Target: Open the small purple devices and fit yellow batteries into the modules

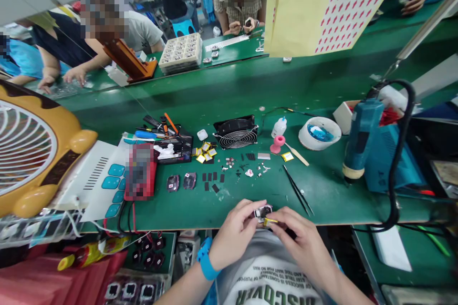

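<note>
A: Your left hand (239, 223) grips an open casing (263, 211) over the surface (252, 188)'s near edge; your right hand (298, 232) pinches a yellow piece (269, 222) just beside it.
B: Your casing looks unfinished, that piece apparently not seated; spare yellow pieces (212, 152) lie left and far.

Tweezers (294, 183) are lying on the counter (250, 193) beyond the right hand (297, 229), a bottle (279, 127) standing between fan (236, 139) and tub (315, 146).

Orange fan (26, 147), blue stool (183, 27), yellow-capped bottle (93, 251)
</note>
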